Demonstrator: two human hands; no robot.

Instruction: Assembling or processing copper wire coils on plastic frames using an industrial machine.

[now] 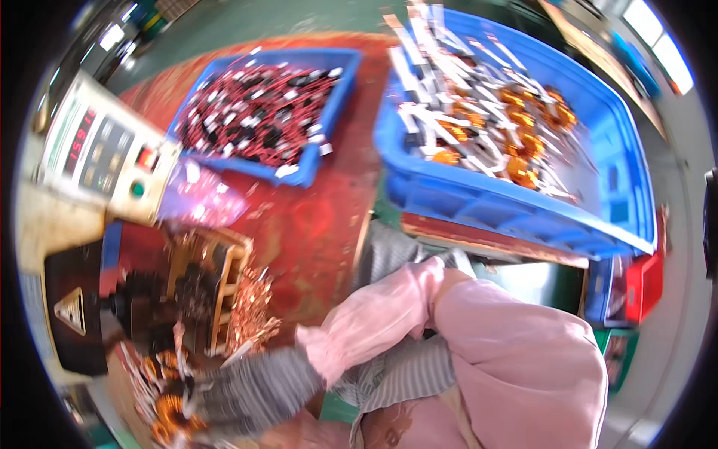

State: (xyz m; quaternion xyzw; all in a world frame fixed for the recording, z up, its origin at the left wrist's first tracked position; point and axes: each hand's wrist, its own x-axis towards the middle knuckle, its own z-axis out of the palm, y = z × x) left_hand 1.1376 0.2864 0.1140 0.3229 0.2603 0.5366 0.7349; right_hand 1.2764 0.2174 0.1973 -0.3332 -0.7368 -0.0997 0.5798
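Observation:
One arm in a pink sleeve bends across the lower middle and reaches to the lower left; it appears to be my right. Past the pink cuff, grey striped cloth, a sleeve or glove, covers my right hand (243, 393). Its fingers are blurred and partly hidden. Right beside it are ring-shaped copper wire coils (173, 413) with white-sleeved leads; whether the hand grips one, I cannot tell. Next to them stands a dark machine (138, 303) with a wooden block and a heap of copper wire scraps (254, 307). My left hand cannot be made out.
A blue tray (310, 173) of red-and-black wired parts sits on the worn red table (299, 224). At right stands a larger blue bin (479, 191) of copper coils. A control box (105, 150) with display and buttons is at left, near a pink plastic bag (202, 196). A red bin (645, 288) stands far right.

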